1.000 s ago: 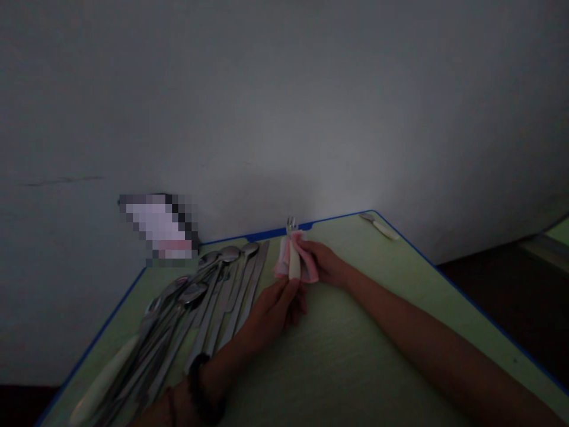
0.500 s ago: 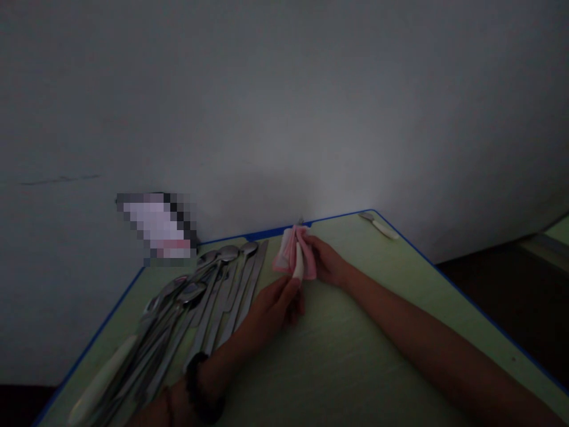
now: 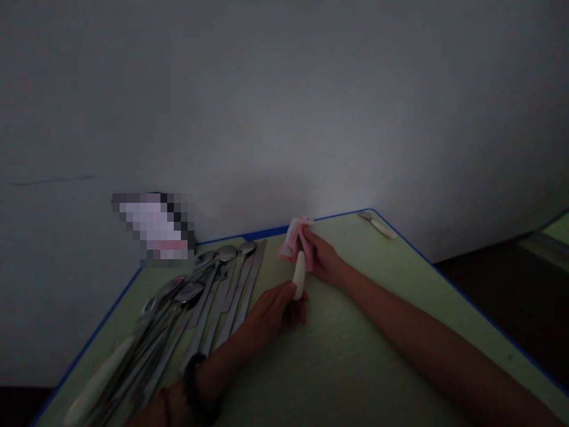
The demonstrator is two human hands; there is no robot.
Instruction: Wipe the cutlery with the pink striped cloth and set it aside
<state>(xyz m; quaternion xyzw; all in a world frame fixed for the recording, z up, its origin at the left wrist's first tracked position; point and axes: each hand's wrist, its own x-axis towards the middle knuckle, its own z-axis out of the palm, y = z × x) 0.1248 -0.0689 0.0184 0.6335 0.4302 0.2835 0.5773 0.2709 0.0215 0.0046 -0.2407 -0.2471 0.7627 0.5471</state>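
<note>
My left hand [image 3: 278,305] is closed around the lower end of the white handle [image 3: 299,276] of a piece of cutlery, held above the table. A pink and white cloth [image 3: 295,238] is wrapped about its upper part, so the metal head is hidden. My right hand [image 3: 323,256] pinches this cloth around the utensil from the right side. To the left of my hands, metal spoons [image 3: 227,254] and table knives [image 3: 254,279] lie side by side on the table.
The light green table [image 3: 355,332] has a blue edge and stands against a grey wall [image 3: 284,107]. Another white-handled utensil [image 3: 377,226] lies near the far right corner. At the far left, a blurred-out phone-like object [image 3: 153,228] leans by the wall.
The cloth has moved up and bunched together over the utensil's head, showing more of the white handle. The metal tip that stuck out above the cloth is now covered.
</note>
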